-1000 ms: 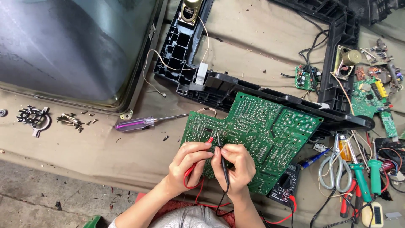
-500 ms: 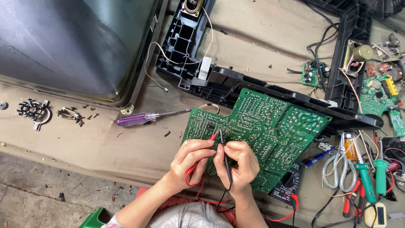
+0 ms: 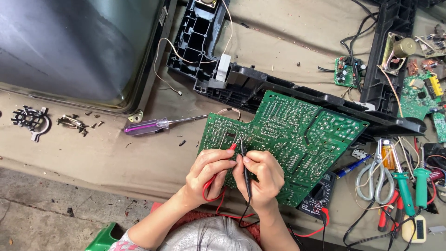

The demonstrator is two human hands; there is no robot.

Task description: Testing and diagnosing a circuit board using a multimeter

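Observation:
A large green circuit board (image 3: 297,135) lies solder side up, leaning on a black plastic frame (image 3: 260,86). My left hand (image 3: 206,174) pinches a red test probe (image 3: 232,147), whose tip touches the board's left part. My right hand (image 3: 262,179) grips a black test probe (image 3: 245,162), its tip close beside the red one on the board. Red and black leads trail down from both hands. A black multimeter (image 3: 316,197) sits partly under the board's lower right corner.
A purple-handled screwdriver (image 3: 155,125) lies left of the board. A grey picture tube (image 3: 74,46) fills the upper left. Loose screws (image 3: 76,123) and a metal clip (image 3: 30,118) lie far left. Scissors (image 3: 378,174), green-handled tools (image 3: 411,188) and smaller boards (image 3: 420,95) crowd the right.
The view has shifted a little. Both hands stay on the board with the probe tips at nearly the same spot.

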